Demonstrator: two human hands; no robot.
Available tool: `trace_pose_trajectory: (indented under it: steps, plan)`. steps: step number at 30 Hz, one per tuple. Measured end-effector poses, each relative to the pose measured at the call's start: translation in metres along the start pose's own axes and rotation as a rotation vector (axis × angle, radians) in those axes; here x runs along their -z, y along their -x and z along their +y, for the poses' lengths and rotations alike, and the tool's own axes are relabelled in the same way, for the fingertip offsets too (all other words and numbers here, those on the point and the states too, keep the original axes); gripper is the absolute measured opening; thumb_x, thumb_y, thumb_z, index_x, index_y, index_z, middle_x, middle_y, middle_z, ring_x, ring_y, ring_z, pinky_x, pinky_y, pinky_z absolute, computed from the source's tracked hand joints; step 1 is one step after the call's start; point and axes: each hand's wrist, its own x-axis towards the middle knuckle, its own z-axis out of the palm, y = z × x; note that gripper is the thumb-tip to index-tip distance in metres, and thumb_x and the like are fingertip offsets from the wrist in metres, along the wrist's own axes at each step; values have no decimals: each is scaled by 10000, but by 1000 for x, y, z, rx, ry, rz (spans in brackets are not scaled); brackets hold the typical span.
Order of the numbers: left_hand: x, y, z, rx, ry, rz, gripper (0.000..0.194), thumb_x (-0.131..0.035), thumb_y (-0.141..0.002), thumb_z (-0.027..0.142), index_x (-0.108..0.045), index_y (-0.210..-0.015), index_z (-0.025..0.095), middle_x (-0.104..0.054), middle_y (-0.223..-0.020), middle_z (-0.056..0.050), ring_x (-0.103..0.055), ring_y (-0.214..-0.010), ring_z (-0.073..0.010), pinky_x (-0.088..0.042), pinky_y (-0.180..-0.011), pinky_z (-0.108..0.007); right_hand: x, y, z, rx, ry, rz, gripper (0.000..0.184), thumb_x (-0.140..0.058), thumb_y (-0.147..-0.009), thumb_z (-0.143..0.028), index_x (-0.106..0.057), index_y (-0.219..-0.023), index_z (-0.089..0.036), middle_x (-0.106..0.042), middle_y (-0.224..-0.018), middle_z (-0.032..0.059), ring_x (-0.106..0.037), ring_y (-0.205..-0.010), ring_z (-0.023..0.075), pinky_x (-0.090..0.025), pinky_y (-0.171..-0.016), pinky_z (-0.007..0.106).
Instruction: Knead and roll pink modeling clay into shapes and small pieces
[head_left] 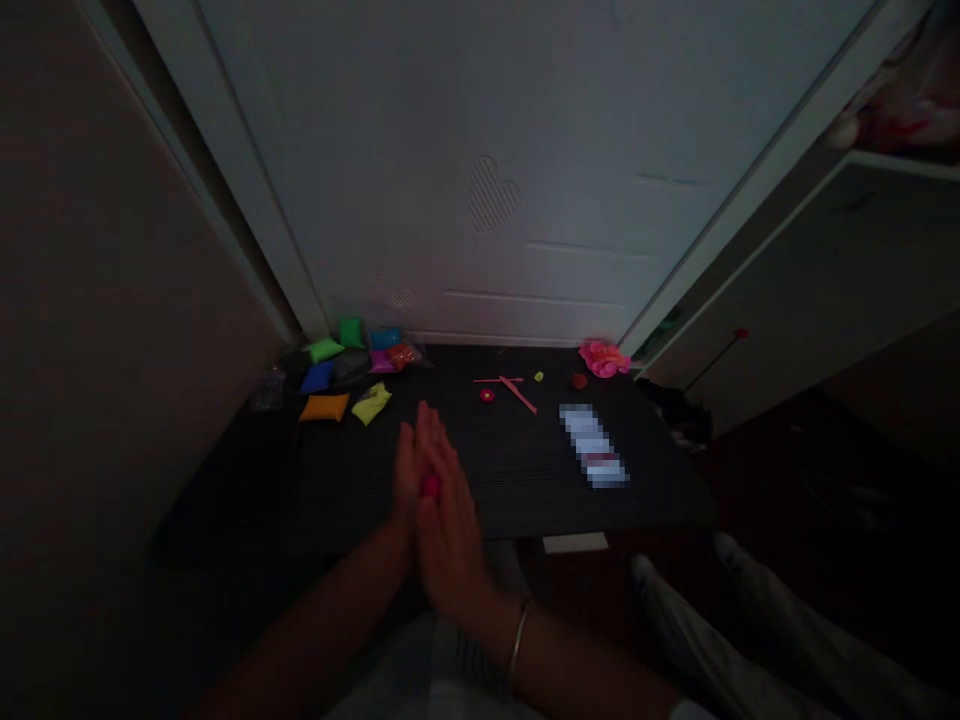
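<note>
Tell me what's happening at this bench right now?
The left hand and right hand are pressed palm to palm with a small pink-red ball between them, above the dark tabletop. Beyond them lie two thin pink sticks and a small red round piece with a pale centre. Colourful packets sit to the left; a pixelated, phone-shaped item and a ruffled pink piece are to the right.

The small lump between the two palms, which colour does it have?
The lump is deep pink, seen best in the head view.
</note>
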Motion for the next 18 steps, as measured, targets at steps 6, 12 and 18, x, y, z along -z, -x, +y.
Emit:
trace_pose_trajectory:
  steps: [6, 12, 18]
  plan:
    - [4, -4, 3, -29, -13, -92, 531, -198, -868, 479, -258, -1353, 272, -305, -1419, -4, -304, -1274, -138, -252, -1043, -304, 26, -30, 11, 105, 201, 8, 469, -160, -924, -323, -616, -916, -215, -610, -990, 56, -523, -970, 159, -379, -878, 333]
    - [28, -17, 22, -382, -343, -88, 521, -135, -877, 477, -205, -1365, 306, -176, -1461, 36, -177, -1317, -105, -136, -1072, -295, 40, -39, 28, 96, 722, -294, 699, -445, -758, -599, -366, -1303, -170, -384, -1348, 148, -335, -1221, 288, -304, -940, 457]
    - [67, -28, 22, -493, -1026, -146, 523, -287, -862, 429, -297, -1344, 227, -219, -1444, -22, -142, -1329, -159, -70, -1083, -354, 54, -44, 39, 45, 741, -183, 548, -259, -889, -432, -231, -1367, -164, -249, -1429, 101, -160, -1326, 222, -191, -1031, 454]
